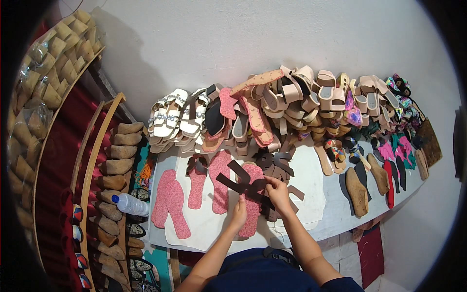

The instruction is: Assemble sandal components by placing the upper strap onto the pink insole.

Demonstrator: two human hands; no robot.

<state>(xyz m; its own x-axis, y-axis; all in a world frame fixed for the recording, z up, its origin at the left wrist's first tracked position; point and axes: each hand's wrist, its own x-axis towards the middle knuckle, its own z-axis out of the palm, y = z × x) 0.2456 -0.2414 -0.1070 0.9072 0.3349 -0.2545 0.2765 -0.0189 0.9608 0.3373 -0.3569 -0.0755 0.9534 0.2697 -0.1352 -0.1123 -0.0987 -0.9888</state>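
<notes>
A dark brown cross-shaped sandal strap (233,182) is held up in front of me over the table. My left hand (239,214) grips its lower edge between thumb and fingers. The right edge is pinched by my right hand (277,193). Right beneath the strap lies a pink speckled insole (250,224), partly covered by it. A pile of similar brown straps (278,171) sits just beyond and beside my right hand. To the left lie more pink insoles (176,207), and one insole (196,191) has a brown strap piece (197,164) across its top.
White sandals (170,114) and beige heeled sandals (304,92) are heaped along the wall. Wooden shoe lasts (357,194) and coloured insoles lie on the right of the table (321,243). A plastic bottle (131,204) is at the left edge, beside a rack of lasts (116,167).
</notes>
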